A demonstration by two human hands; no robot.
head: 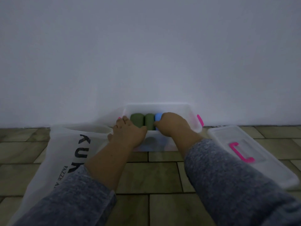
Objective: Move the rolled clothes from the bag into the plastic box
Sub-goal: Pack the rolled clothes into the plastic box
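Against the far wall, the box (193,119) holds two green rolls (136,120); the right hand (172,124) grips a blue roll (158,117) beside them. The left hand (128,132) rests open on the rim. The bag (65,152) lies left, contents hidden.

— What sort of place am I looking at on your feed?

— I'm taking it for a room in a home. I'm looking down at a floor (162,175) of brick-laid tiles that is running up to a plain white wall (146,54).

— And what is pointing to a home?

— Household storage. A clear plastic box (156,106) with a pink latch (200,120) is sitting against the wall and holding rolled clothes (136,119). Its lid (268,168) is lying just beside it, and a white shopping bag (65,152) with printed lettering is lying on the tiles.
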